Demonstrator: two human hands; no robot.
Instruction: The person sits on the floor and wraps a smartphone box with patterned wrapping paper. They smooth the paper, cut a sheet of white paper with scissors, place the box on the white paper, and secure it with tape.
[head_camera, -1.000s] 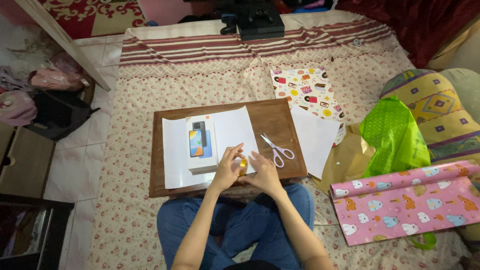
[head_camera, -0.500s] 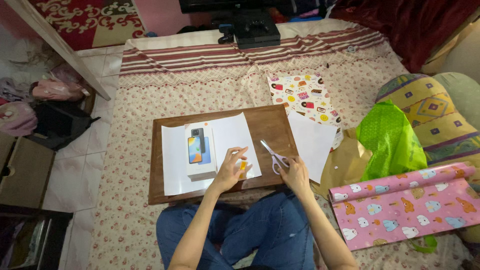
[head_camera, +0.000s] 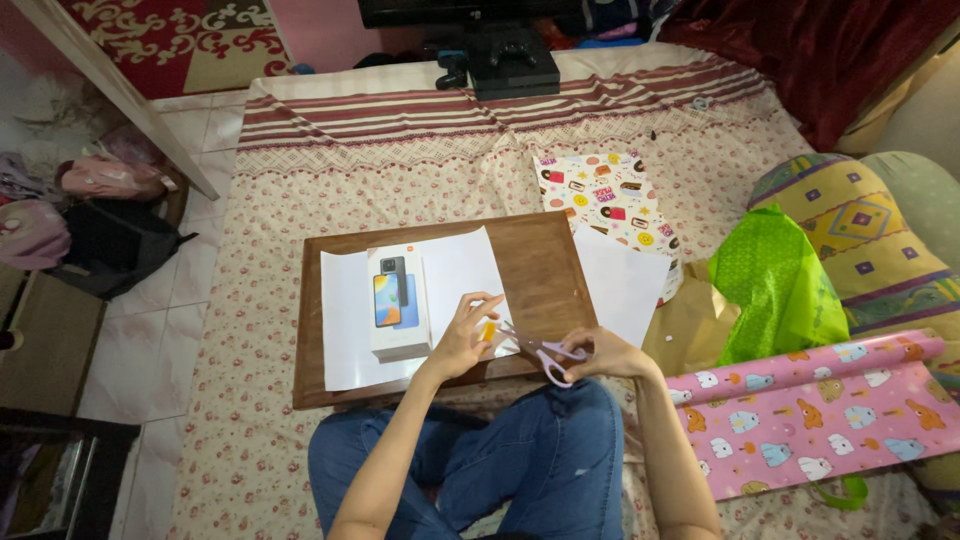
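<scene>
My left hand (head_camera: 462, 336) holds a small yellow roll of tape (head_camera: 487, 331) over the near edge of a white paper sheet (head_camera: 345, 320). My right hand (head_camera: 602, 353) grips purple-handled scissors (head_camera: 545, 352), their blades pointing left toward the tape. A white phone box (head_camera: 398, 300) with a picture of a phone on its lid lies on the sheet, just left of my left hand. All of this rests on a brown wooden board (head_camera: 545, 265) across my lap.
A second white sheet (head_camera: 622, 283) and patterned wrapping paper (head_camera: 610, 195) lie right of the board. A green bag (head_camera: 780, 280), brown paper (head_camera: 690, 320) and a pink animal-print roll (head_camera: 815, 405) sit at right. A game console (head_camera: 510, 62) is at the far edge.
My right hand left the tape, reached right to the scissors on the board, picked them up and brought them back toward the tape in my left hand.
</scene>
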